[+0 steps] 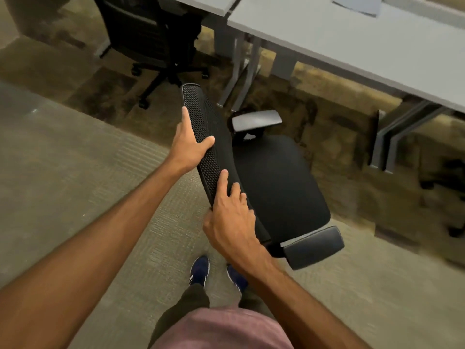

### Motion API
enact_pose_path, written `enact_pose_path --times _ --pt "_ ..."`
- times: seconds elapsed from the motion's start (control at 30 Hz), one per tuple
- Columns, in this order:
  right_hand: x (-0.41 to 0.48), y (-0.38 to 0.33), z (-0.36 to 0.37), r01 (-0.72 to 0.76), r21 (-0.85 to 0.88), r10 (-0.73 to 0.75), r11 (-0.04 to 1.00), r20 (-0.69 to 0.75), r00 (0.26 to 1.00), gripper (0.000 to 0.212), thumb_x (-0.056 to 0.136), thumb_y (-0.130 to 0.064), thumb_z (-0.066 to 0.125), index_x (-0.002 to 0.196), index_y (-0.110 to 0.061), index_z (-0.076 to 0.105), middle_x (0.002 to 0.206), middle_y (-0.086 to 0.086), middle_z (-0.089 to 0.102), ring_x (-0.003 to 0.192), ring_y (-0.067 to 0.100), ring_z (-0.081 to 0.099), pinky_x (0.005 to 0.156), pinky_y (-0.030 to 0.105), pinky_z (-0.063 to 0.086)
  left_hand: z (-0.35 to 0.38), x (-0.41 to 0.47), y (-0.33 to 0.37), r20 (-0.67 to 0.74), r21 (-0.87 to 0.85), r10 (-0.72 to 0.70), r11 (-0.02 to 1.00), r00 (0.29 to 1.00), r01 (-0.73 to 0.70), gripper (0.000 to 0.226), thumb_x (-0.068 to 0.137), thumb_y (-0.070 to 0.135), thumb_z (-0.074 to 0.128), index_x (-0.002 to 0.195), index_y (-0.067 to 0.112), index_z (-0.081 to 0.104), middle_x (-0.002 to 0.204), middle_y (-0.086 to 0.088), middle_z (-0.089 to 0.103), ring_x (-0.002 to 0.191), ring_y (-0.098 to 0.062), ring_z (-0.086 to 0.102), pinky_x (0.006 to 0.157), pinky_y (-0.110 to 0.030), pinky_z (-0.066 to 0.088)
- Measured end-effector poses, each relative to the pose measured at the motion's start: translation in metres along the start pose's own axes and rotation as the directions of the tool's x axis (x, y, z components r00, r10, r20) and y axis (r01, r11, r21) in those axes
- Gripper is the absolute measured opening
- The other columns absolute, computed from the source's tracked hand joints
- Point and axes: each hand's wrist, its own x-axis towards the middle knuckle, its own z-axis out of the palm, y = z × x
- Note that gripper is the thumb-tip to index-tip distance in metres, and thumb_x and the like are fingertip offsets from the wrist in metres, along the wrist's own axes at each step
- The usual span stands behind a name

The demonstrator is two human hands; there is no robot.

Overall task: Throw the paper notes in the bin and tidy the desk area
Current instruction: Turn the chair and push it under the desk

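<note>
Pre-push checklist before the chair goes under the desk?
1. Left hand on the chair backrest: ok.
2. Right hand on the backrest's top edge: ok.
3. Chair faces the desk: ok.
4. Floor between seat and desk free of obstacles: ok.
5. Armrests pass under the desktop: cannot tell.
6. Paper left on the desk: not ok.

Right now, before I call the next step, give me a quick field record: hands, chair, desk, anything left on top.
left hand: gripping the top edge of the mesh backrest
right hand: gripping the same backrest, lower along the edge
chair seat: facing the grey desk, not tucked under it
armrests: both visible, one either side of the seat
on desk: one pale sheet of paper at the far edge
second chair: at the neighbouring desk
bin: not in view
</note>
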Motion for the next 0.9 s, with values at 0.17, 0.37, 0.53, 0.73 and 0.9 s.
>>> enact_pose_path --times 0.17,0.37,0.53,0.73,0.9 --pt "0.005 -0.015 0.007 -0.104 -0.033 0.099 0.994 -0.121 0.988 0.106 0.082 -0.023 0.070 0.158 -0.020 -0.004 0.148 0.017 0.035 0.132 0.039 0.043 0.098 0.061 0.042 0.005 0.008 0.002 -0.078 -0.062 0.045 0.997 0.996 -0.050 0.098 0.090 0.026 0.067 0.162 0.015 0.002 0.163 -0.013 0.025 0.148 -0.023 0.031 0.104 -0.015 0.020" --pt "0.005 -0.001 0.013 -0.105 -0.060 0.084 0.993 -0.278 0.957 0.100 0.080 -0.022 0.068 0.158 -0.021 0.005 0.132 0.011 0.048 0.113 0.031 0.055 0.086 0.051 0.049 0.021 -0.002 0.007 -0.152 0.058 0.253 0.967 0.955 -0.247 0.078 0.090 0.015 0.058 0.158 0.003 0.021 0.167 -0.025 -0.004 0.156 -0.035 0.002 0.126 -0.029 0.007" --pt "0.001 0.018 0.006 -0.102 -0.061 0.081 0.993 -0.278 0.957 0.100 0.081 -0.021 0.067 0.157 -0.026 0.002 0.135 0.007 0.047 0.113 0.029 0.055 0.086 0.051 0.049 0.032 -0.001 0.008 -0.050 0.236 0.426 0.884 0.903 -0.404 0.052 0.087 0.017 0.059 0.139 0.008 0.057 0.169 -0.016 0.008 0.153 -0.047 -0.009 0.122 -0.056 -0.007" --pt "0.002 0.057 -0.012 -0.099 -0.076 0.073 0.992 -0.283 0.956 0.101 0.080 -0.022 0.065 0.157 -0.030 0.000 0.137 0.008 0.048 0.117 0.030 0.055 0.090 0.053 0.049 0.050 -0.005 0.015 0.096 0.286 0.563 0.774 0.821 -0.565 0.046 0.089 0.027 0.059 0.132 0.011 0.063 0.170 -0.013 0.009 0.153 -0.046 -0.011 0.119 -0.063 -0.012" --pt "0.006 0.103 -0.035 -0.088 -0.144 0.039 0.986 -0.314 0.949 0.094 0.080 -0.026 0.059 0.156 -0.032 0.004 0.131 0.003 0.052 0.113 0.029 0.056 0.084 0.050 0.048 0.069 -0.003 0.031 0.287 0.494 0.642 0.537 0.711 -0.684 0.057 0.094 0.056 0.044 0.132 0.019 0.066 0.169 -0.005 0.021 0.157 -0.035 -0.005 0.114 -0.070 -0.015"
